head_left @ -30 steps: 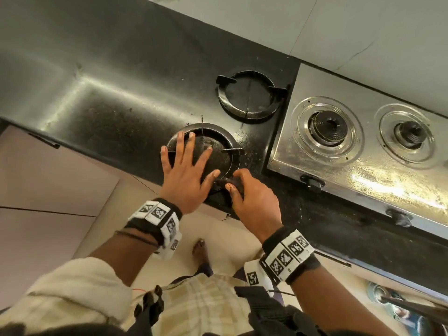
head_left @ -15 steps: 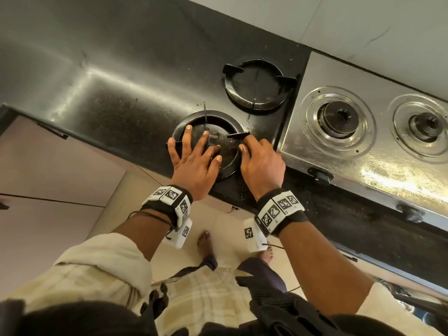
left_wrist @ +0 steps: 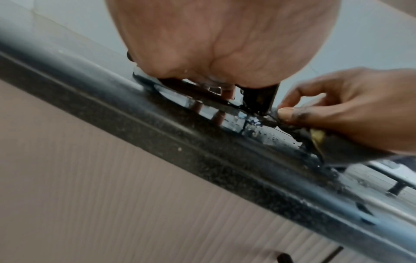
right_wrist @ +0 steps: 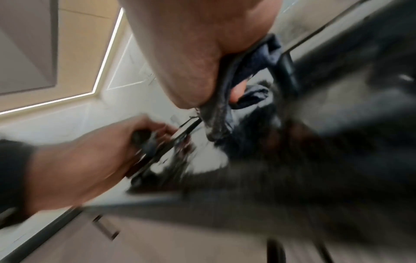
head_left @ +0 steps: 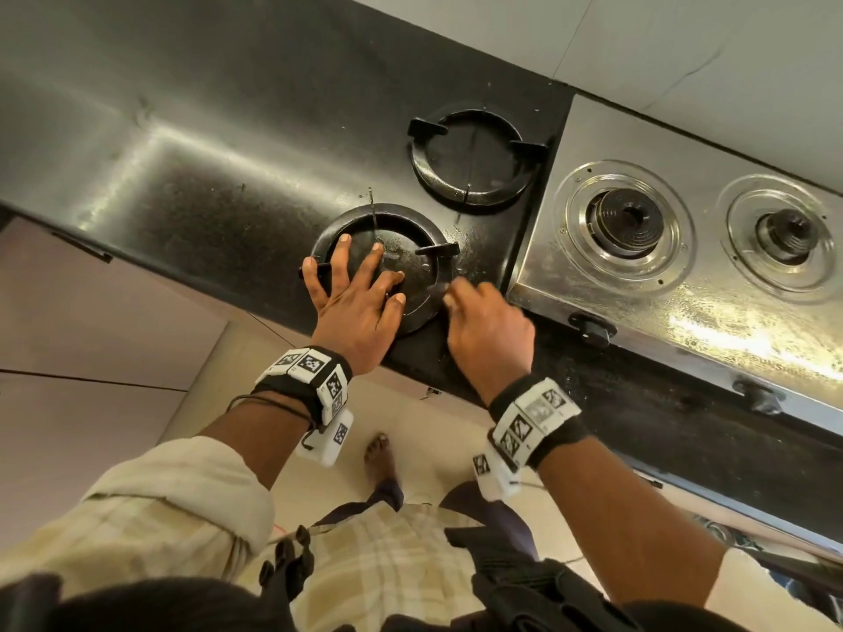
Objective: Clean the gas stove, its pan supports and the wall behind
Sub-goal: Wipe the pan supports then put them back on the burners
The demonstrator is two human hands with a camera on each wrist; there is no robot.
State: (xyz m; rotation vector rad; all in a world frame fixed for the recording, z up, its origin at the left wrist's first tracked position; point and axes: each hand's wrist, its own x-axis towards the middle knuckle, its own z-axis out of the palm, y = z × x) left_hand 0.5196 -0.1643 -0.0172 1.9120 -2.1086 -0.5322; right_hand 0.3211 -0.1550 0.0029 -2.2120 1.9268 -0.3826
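We work at a black counter [head_left: 191, 184] under a pale wall [head_left: 684, 52], the steel gas stove [head_left: 684, 321] to the right. Bare counter stretches left. Our left hand [head_left: 360, 303] lies flat, fingers spread, on the near pan support [head_left: 424, 307] at the counter's near edge; a second pan support [head_left: 474, 193] sits farther back. Our right hand [head_left: 490, 330], fingers curled, grips a dark cloth [right_wrist: 254, 67] beside that ring.

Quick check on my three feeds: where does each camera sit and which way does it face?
Head: above, looking down at the pan support, stove, both forearms, left hand, right hand.
Left wrist: under the left palm, looking along the counter edge at the right hand pinching a dark cloth.
Right wrist: under the right palm, blurred, facing the left hand.
Shared: both hands, the pan support.
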